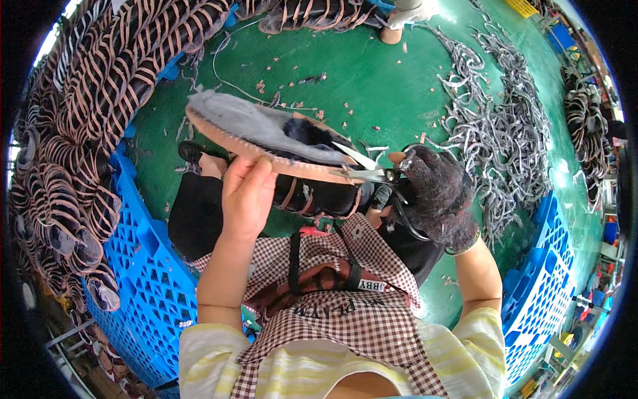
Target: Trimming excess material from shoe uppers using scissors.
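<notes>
Holding a grey slipper (266, 130) up over the lap, the left hand (246, 193) is gripping it from below, fingers curled up against the tan edge of the sole while the fuzzy grey upper is facing upward and the dark fur lining is showing at the opening. The slipper is lying tilted, its toe pointing toward the upper left and its heel toward the right hand (435, 196), which is wearing a dark fuzzy glove and is closing around the black loops of a pair of scissors (369, 169). The pale blades are standing slightly parted and are touching the heel end of the slipper, right at the rim of the sole. Beneath both hands, a brown-and-white checked apron (345, 319) is covering the lap, and a dark slipper (312, 196) with tan straps is resting just under the raised one. A green floor (372, 80) is spreading out ahead, sprinkled with small tan scraps. Toward its right edge, a heap of grey strips (498, 126) is lying well apart from the hands. Along the left edge, rows of stacked striped slippers (100, 93) are piling up beside a blue plastic crate (146, 266), and a second blue crate (541, 286) is standing at the lower right.
</notes>
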A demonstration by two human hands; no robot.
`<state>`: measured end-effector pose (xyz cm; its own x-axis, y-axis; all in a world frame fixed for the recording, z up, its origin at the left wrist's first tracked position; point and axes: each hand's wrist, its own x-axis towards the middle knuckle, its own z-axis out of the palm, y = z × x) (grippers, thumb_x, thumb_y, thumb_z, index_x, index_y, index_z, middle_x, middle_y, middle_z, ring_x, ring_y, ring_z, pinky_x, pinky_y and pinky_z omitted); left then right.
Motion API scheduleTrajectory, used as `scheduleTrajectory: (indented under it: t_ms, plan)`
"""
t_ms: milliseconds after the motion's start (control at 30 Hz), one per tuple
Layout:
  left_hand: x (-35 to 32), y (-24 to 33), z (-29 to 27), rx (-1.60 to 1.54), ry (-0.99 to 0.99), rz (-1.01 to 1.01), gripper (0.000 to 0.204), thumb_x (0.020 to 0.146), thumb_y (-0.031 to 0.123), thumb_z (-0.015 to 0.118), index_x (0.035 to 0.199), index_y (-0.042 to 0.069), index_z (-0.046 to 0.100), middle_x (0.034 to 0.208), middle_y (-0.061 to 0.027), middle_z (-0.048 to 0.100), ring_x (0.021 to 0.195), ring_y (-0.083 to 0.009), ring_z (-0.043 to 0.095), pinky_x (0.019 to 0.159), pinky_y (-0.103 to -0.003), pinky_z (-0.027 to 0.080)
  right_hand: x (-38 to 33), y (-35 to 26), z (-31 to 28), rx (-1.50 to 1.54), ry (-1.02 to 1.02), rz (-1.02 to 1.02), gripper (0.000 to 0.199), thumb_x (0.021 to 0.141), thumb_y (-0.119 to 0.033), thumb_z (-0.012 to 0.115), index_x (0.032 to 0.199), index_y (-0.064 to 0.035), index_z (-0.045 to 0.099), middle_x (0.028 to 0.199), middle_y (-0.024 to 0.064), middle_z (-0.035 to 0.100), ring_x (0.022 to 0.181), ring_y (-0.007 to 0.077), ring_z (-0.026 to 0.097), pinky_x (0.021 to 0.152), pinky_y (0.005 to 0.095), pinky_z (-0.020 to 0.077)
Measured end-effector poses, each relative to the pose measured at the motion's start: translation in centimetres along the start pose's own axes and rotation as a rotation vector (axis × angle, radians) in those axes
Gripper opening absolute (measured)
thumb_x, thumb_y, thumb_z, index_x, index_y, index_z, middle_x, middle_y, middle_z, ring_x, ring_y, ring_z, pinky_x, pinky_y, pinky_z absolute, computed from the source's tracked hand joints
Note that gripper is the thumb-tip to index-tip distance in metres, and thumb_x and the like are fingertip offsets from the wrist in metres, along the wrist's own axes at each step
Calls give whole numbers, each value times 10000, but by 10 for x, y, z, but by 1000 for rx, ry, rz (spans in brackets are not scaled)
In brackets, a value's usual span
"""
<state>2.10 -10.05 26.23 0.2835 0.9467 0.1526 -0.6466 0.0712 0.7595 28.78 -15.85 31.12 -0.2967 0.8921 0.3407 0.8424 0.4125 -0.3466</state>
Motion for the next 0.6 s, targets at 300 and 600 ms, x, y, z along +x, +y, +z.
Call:
scheduleTrajectory:
  t_ms: [300,600]
  plan:
    - [1,4,21,110,22,-119,214,872,43,474,1058,-36,545,991,-44,564,908,-94,510,815,-247,395,-3,-15,12,75,-66,-40,451,587,-302,739,931,-43,602,699,93,553,605,291,556,527,359,408]
    - [0,2,21,482,-29,-265,165,869,90,516,955,-27,594,737,49,517,655,-12,426,555,-181,335,1,-26,24,112,-71,36,436,575,-264,745,912,-35,590,681,117,545,558,322,542,496,385,418]
